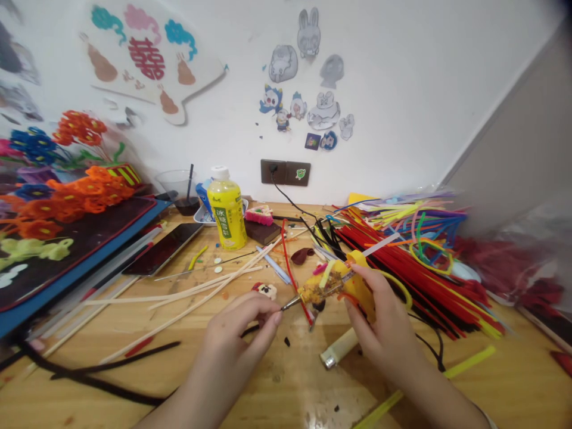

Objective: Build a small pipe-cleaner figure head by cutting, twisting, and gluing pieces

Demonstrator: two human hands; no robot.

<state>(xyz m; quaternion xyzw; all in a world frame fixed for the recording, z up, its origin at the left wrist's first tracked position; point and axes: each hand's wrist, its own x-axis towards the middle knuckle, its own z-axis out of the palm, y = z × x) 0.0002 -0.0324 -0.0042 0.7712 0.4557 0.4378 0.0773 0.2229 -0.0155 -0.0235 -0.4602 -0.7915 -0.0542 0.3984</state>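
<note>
A yellow hot glue gun, crusted with brown residue, is in my right hand, whose fingers wrap around its body. A whitish glue stick pokes out of its back end. The metal nozzle points left, toward my left hand. There, thumb and forefinger are pinched together right at the nozzle tip; whatever lies between them is too small to make out. A red pipe cleaner runs down behind the nozzle. Below the gun lies a pale lighter with a metal end.
A heap of coloured pipe cleaners spreads at the right. Wooden sticks, a phone and a yellow drink bottle lie or stand leftward. Pipe-cleaner flowers rest on a dark board. A black cord crosses the front left.
</note>
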